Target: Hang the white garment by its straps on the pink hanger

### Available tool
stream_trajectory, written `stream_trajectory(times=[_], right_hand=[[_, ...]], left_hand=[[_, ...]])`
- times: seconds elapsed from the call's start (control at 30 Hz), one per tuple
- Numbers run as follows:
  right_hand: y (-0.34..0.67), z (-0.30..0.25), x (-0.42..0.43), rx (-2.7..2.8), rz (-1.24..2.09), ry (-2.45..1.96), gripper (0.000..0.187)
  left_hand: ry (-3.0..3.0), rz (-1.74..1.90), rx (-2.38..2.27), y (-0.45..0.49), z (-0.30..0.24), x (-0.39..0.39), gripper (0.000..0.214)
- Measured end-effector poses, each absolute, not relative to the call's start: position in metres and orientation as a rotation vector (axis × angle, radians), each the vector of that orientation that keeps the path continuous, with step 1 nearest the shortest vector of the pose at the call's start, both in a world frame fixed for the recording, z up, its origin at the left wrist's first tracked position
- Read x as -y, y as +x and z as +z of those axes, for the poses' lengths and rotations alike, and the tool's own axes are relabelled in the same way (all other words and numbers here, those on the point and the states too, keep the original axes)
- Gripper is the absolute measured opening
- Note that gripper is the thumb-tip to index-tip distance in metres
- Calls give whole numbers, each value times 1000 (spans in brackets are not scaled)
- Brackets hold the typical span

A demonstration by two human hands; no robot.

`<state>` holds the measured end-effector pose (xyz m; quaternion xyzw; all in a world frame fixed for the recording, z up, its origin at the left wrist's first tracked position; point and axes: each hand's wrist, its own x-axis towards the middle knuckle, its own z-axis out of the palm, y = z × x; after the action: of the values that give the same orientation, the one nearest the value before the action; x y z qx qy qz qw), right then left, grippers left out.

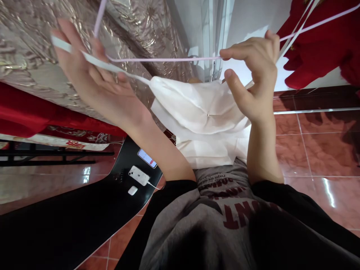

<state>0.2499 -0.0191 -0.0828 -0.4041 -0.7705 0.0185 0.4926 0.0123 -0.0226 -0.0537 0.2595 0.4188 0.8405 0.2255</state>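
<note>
My left hand (92, 71) is raised at the upper left, with its fingers stretched and a flat white strap (98, 63) lying across them. A thin pink cord (168, 59) bends round its fingers and runs taut to my right hand (253, 75). There the cord passes by the index fingertip and comes out behind the hand; thumb and index are apart, the other fingers partly curled. Between my forearms hangs white cloth (194, 103), pinched into a small gather near its middle. The white strap joins its upper left corner. More pale straps rise behind my right hand.
Shiny embossed beige fabric (152, 33) and red cloth (25, 110) hang at the left. On a black bench (70, 213) lie a white phone (139, 175) with a cable, another lit phone (147, 157) and a small white case (132, 190). Red fabric (317, 45) hangs upper right, above the tiled floor (315, 153).
</note>
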Motion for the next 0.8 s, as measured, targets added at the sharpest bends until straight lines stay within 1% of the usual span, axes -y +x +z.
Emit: stream_trajectory(times=[0.07,0.1,0.17,0.23,0.3,0.37,0.43,0.5,0.6,0.73,0.8], right_hand=[[249,-81,22,1874,57,-995,22],[248,-80,23,1880,61,-1009,22],[244,-79,26,1889,63,-1024,22],[240,-79,27,1893,67,-1001,22],[238,-80,26,1824,69,-903,24],[242,-82,23,1616,45,-817,26],[250,-84,21,1337,7,-790,27],[259,-84,18,1189,46,-824,24],[267,-85,15,1210,160,-892,23],[265,-88,12,1189,245,-861,39],[267,-88,12,1178,289,-841,36]], left_hand=[[893,2205,-1053,15,-65,22,21],[945,2113,-1004,17,-68,23,20],[974,1945,-936,25,-71,25,26],[1030,1877,-865,36,-70,27,27],[1100,1926,-826,46,-67,28,25],[1158,1965,-809,54,-65,28,23],[1198,1959,-805,57,-66,28,22],[1196,1955,-810,58,-68,26,23],[1174,2005,-827,58,-71,23,23],[1187,2026,-848,57,-72,21,23],[1189,2021,-858,55,-72,20,22]])
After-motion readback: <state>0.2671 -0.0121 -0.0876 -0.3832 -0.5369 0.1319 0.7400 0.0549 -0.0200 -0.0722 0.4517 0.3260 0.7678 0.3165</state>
